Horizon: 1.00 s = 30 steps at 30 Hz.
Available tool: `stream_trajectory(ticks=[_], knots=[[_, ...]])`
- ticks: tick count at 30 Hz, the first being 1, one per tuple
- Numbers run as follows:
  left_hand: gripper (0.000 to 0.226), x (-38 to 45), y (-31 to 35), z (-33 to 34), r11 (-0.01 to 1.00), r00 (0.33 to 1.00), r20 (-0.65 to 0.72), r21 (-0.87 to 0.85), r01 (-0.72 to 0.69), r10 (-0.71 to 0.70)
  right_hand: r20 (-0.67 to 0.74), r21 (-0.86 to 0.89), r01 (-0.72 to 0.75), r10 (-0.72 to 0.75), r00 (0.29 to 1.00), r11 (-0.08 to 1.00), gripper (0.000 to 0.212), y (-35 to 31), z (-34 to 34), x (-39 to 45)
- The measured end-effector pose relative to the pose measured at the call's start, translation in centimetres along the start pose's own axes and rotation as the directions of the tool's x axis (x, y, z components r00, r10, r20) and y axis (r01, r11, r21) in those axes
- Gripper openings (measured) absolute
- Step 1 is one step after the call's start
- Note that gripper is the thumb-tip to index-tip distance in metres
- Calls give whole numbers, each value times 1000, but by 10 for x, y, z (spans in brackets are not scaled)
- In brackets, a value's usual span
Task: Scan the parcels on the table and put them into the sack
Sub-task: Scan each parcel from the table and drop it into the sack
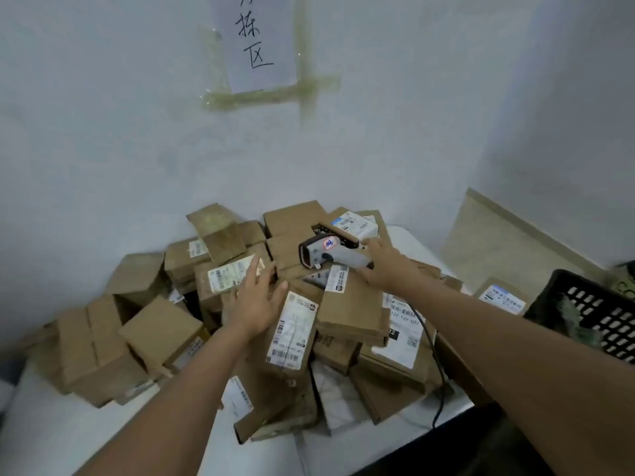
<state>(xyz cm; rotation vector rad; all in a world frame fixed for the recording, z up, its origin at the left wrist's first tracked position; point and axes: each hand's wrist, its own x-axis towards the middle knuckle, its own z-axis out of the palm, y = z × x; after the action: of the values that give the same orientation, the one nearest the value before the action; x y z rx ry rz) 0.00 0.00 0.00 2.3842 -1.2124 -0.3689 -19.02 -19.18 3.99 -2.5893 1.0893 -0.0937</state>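
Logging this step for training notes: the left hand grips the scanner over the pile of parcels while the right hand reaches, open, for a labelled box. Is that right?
Not quite: the hands are swapped. In the head view the right hand grips the scanner over the pile of parcels, while the left hand reaches, open, for a labelled box.

Pretty dim, flat indoor light with a cool bluish cast on the wall (pixel 103 149); no obvious source and only soft shadows in the gaps between boxes (pixel 192 304). Whole frame is soft and smeary, label text mostly unreadable. Wide-angle bend stretches both forearms near the bottom edge. Mild sheen on the yellowed tape (pixel 271 94).
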Motion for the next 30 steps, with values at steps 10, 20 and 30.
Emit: stream_trajectory(ticks=[10, 20, 30], knots=[[78, 1, -27, -12, 966, 968, 213, -191, 173, -131, 58, -87, -108, 113, 992, 990, 53, -28, 26, 52], [93, 11, -18, -16, 991, 905, 415, -47, 127, -96, -40, 10, -119, 119, 992, 993, 54, -27, 32, 48], [52, 5, -17, -54, 927, 919, 385, -309, 213, -83, 15, 416, -263, 282, 959, 871, 19, -26, -5, 2]])
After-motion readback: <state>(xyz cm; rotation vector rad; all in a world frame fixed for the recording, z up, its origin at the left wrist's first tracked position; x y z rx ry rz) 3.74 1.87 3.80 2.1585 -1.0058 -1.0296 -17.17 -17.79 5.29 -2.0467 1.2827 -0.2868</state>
